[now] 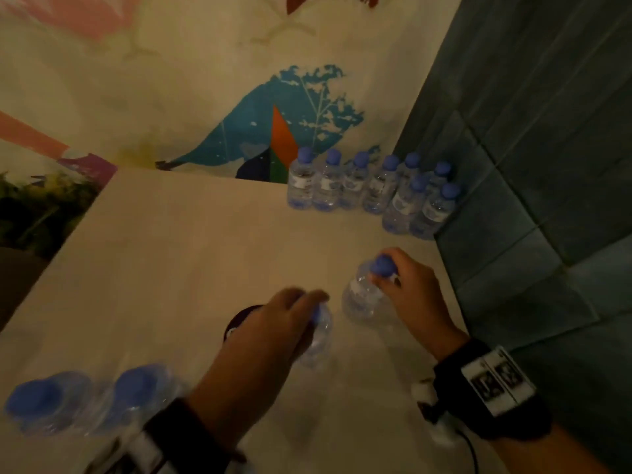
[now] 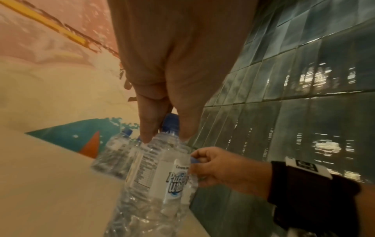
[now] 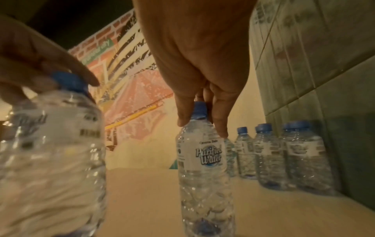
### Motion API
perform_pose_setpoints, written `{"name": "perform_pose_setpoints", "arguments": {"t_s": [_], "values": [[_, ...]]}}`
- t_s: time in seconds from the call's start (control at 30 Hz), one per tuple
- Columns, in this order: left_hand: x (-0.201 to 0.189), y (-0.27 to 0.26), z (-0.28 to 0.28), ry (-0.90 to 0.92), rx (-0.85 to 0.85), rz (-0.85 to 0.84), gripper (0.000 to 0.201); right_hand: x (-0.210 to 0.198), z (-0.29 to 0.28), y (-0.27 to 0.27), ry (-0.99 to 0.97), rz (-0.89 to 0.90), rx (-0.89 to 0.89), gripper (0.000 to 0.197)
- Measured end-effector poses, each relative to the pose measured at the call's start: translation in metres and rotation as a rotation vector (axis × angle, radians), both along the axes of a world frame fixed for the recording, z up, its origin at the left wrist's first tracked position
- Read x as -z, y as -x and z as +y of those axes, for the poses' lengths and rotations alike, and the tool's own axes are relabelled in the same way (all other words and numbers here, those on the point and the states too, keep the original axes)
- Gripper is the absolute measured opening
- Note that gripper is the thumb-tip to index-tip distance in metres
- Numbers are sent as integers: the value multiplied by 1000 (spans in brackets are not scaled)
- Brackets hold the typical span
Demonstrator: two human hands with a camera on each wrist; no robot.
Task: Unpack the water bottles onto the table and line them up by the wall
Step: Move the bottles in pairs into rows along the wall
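Note:
Two clear water bottles with blue caps stand on the beige table [image 1: 178,254]. My left hand [image 1: 307,304] pinches the cap of the left bottle [image 1: 318,340] from above; the left wrist view shows its fingers [image 2: 148,128] around that cap [image 2: 172,121]. My right hand [image 1: 388,278] grips the cap of the right bottle [image 1: 362,297], whose "Purified Water" label [image 3: 209,155] faces the right wrist camera. Several more bottles [image 1: 369,189] stand in a row at the far right corner against the wall. Further bottles [image 1: 85,398] sit at the near left, blurred.
A teal tiled wall [image 1: 533,172] borders the table's right side and a painted mural wall [image 1: 191,97] runs along the back. A dark round object [image 1: 239,319] lies partly hidden under my left hand. A white plug and cable [image 1: 441,436] sit near my right wrist.

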State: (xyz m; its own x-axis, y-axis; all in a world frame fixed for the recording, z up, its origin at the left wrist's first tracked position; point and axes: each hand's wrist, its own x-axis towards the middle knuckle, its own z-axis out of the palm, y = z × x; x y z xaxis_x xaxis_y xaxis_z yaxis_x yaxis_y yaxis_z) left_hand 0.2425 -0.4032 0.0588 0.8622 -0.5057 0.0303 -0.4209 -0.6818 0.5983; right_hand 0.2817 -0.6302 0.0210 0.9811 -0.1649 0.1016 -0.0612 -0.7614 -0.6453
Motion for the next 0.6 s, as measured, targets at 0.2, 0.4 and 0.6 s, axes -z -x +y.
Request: {"name": "perform_pose_setpoints", "arguments": {"t_s": [0.2, 0.4, 0.6], "values": [[4, -132, -89, -16, 18, -133, 35, 13, -50, -118, -16, -83, 50, 19], [31, -216, -134, -40, -10, -123, 33, 31, -68, -184, 17, -81, 48, 11], [47, -255, -152, -75, -37, -148, 35, 38, -76, -205, 104, -159, 1, 10]]}}
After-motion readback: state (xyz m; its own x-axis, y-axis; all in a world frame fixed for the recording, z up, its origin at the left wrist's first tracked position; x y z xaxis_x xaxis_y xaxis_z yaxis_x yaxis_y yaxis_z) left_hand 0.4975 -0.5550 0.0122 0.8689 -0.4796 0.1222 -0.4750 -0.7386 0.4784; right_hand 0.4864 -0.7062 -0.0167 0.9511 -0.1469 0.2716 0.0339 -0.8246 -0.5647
